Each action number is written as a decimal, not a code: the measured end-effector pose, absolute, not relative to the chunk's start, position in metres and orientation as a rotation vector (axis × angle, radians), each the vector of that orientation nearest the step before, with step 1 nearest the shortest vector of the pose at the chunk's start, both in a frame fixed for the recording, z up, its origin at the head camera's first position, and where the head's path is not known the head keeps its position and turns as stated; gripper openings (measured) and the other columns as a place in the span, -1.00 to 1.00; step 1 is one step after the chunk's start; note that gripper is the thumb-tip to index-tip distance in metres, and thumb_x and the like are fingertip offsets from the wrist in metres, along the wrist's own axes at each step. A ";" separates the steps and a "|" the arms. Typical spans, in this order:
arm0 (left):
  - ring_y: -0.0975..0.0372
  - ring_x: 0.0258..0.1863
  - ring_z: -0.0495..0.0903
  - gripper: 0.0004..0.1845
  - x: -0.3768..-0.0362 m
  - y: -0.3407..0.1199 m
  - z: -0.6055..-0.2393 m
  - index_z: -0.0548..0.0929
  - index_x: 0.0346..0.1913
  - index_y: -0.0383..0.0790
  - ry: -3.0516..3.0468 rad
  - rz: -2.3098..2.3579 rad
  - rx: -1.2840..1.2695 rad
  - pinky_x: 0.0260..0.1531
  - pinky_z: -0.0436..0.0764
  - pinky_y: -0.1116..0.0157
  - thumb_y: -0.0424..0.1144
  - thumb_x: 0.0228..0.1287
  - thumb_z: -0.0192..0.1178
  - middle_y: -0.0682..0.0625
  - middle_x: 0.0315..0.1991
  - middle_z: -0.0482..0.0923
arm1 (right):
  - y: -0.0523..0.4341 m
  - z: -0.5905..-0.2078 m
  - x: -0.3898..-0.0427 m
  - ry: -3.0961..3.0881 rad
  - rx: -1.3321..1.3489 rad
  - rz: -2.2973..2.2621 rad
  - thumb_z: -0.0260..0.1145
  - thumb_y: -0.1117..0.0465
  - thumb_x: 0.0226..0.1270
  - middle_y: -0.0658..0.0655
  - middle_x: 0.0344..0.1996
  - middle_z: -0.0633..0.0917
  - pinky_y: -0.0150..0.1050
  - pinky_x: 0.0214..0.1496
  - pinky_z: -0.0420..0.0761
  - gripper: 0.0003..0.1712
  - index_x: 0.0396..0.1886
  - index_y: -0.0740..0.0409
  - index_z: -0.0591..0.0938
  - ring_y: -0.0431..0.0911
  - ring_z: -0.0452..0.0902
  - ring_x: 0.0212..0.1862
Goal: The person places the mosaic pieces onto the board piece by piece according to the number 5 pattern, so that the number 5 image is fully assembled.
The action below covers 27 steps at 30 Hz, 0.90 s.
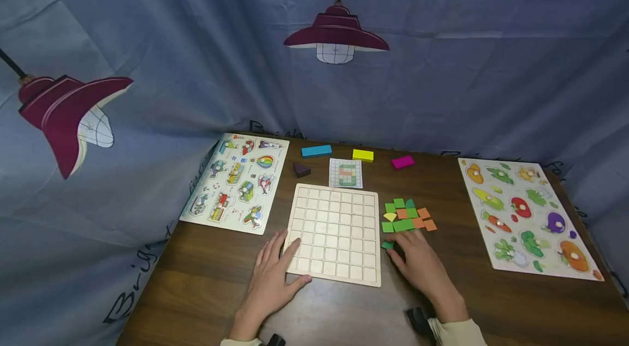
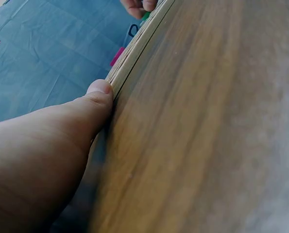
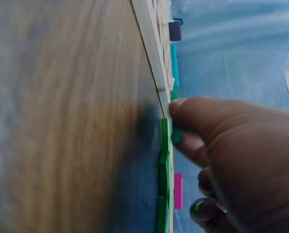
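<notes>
A pale wooden grid board [image 1: 336, 231] lies in the middle of the brown table. My left hand [image 1: 277, 267] rests flat on its near left corner, and the thumb [image 2: 99, 92] presses against the board's edge [image 2: 134, 48]. To the right of the board, my right hand [image 1: 415, 261] pinches a small green tile [image 1: 387, 245] between thumb and finger, low on the table. The same green tile [image 3: 176, 137] shows at my fingertips in the right wrist view. A pile of green and orange tiles [image 1: 405, 216] lies just beyond that hand.
A pattern card [image 1: 345, 173] lies behind the board. Further back are a blue block [image 1: 316, 150], a yellow block [image 1: 362, 155], a magenta block [image 1: 403, 162] and a dark purple piece [image 1: 301, 169]. Peg puzzle boards lie at left [image 1: 236, 182] and right [image 1: 528, 215]. A printed curtain hangs behind.
</notes>
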<state>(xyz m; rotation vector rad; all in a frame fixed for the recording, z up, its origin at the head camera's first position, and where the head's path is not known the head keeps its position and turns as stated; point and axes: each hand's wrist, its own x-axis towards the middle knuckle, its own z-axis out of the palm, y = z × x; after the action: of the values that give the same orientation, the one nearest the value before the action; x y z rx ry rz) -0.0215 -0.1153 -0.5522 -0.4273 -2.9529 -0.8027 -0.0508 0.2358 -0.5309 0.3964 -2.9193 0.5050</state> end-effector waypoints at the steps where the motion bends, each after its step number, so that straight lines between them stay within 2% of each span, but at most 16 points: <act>1: -0.09 0.61 0.08 -0.09 -0.022 -0.115 -0.552 0.36 0.53 0.09 -2.950 -0.795 -0.430 0.53 0.11 -0.17 0.35 0.15 0.33 -0.18 0.61 0.12 | 0.235 -0.530 -0.052 -2.913 0.392 0.502 0.55 0.18 0.20 0.03 -0.14 0.74 -0.06 -0.07 0.63 -0.70 -0.08 0.03 0.72 -0.04 0.50 -0.06; 8: -0.13 0.60 0.09 -0.10 -0.021 -0.112 -0.549 0.40 0.50 0.04 -2.931 -0.779 -0.403 0.54 0.09 -0.15 0.33 0.14 0.36 -0.21 0.59 0.14 | 0.218 -0.515 -0.072 -2.921 0.432 0.572 0.52 0.17 0.26 0.06 -0.10 0.70 -0.02 0.03 0.64 -0.68 -0.02 0.05 0.69 -0.01 0.55 -0.04; 16: -0.14 0.58 0.13 -0.15 -0.020 -0.111 -0.550 0.45 0.45 0.02 -2.899 -0.760 -0.354 0.52 0.11 -0.16 0.33 0.16 0.34 -0.20 0.57 0.17 | 0.157 -0.493 -0.117 -2.977 0.511 0.724 0.46 0.16 0.32 0.08 -0.07 0.72 0.01 0.16 0.66 -0.73 0.00 0.07 0.73 0.03 0.61 0.06; 27: -0.14 0.57 0.14 -0.18 -0.019 -0.102 -0.553 0.46 0.43 0.00 -2.879 -0.794 -0.353 0.51 0.10 -0.17 0.28 0.16 0.37 -0.20 0.55 0.20 | 0.113 -0.512 -0.162 -3.042 0.583 0.757 0.37 0.15 0.42 0.03 -0.06 0.73 -0.08 0.23 0.63 -0.80 -0.02 0.03 0.75 0.00 0.62 0.11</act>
<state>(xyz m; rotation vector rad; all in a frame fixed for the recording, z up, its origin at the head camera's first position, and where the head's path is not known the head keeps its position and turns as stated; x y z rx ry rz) -0.0191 -0.1022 -0.5529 -0.3528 -2.8792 -0.7936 -0.1622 0.1131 -0.5117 0.5828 -3.0419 0.7570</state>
